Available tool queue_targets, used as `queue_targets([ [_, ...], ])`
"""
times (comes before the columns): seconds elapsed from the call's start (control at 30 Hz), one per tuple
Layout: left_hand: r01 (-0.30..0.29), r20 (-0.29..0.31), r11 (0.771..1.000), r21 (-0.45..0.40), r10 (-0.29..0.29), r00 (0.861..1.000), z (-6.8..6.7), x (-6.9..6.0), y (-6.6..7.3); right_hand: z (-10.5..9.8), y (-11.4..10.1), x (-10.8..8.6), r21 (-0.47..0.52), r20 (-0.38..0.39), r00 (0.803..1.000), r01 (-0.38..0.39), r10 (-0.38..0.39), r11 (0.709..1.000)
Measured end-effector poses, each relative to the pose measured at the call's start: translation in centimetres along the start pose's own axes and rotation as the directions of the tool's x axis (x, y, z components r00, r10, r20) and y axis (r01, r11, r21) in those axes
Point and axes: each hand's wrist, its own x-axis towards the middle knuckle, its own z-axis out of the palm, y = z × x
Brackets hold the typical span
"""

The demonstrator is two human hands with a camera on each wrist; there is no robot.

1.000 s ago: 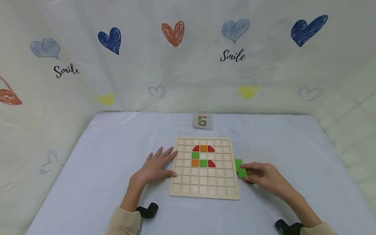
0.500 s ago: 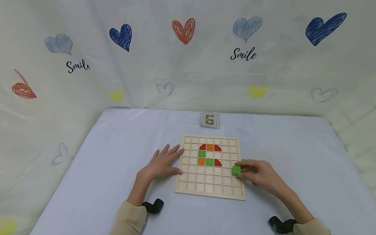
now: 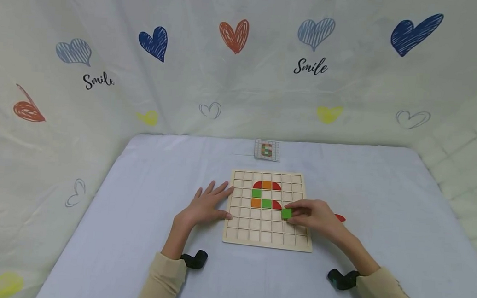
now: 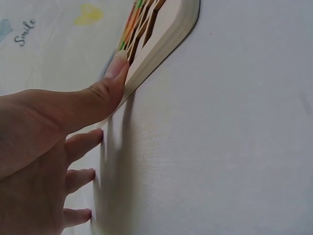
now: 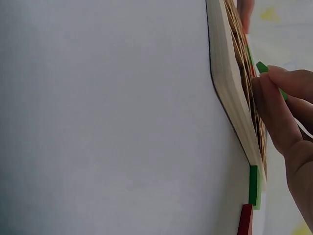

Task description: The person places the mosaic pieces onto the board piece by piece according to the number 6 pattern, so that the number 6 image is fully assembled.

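A wooden grid board (image 3: 241, 234) lies on the white table with red, orange and green pieces set in its upper middle cells. My right hand (image 3: 314, 215) pinches a green square (image 3: 286, 213) between thumb and fingers, just above the board, to the right of the lower red piece (image 3: 276, 205). In the right wrist view that green piece (image 5: 262, 67) shows at the fingertips. My left hand (image 3: 203, 207) rests at the board's left edge, fingers spread; its thumb touches the board's rim (image 4: 161, 58) in the left wrist view.
A small pattern card (image 3: 267, 150) lies behind the board. To the board's right is a loose red piece (image 3: 340, 218); the right wrist view also shows a green piece (image 5: 255, 186) against the board's edge and a red one (image 5: 245, 219). A patterned sheet hangs behind the table.
My right hand has moved left from beside the board to over it, taking a green square along and uncovering the loose red piece. My left hand has stayed at the board's edge.
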Motion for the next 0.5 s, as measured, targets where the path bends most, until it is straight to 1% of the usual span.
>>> queue_targets([
  [0.1,-0.005,-0.003,1.0,-0.003,0.005,1.0,0.0,-0.1,0.0,0.2,-0.2,0.2,-0.009,0.013,1.0,-0.004,0.004,1.0],
  [0.3,-0.003,0.006,1.0,-0.002,0.003,1.0,-0.1,-0.3,0.1,0.6,-0.3,0.6,-0.067,0.036,0.999,0.038,-0.036,0.997],
  [0.5,0.0,0.01,1.0,-0.01,0.0,1.0,-0.2,-0.3,0.2,1.3,-0.4,0.9,-0.123,0.018,0.999,0.044,-0.042,0.991],
])
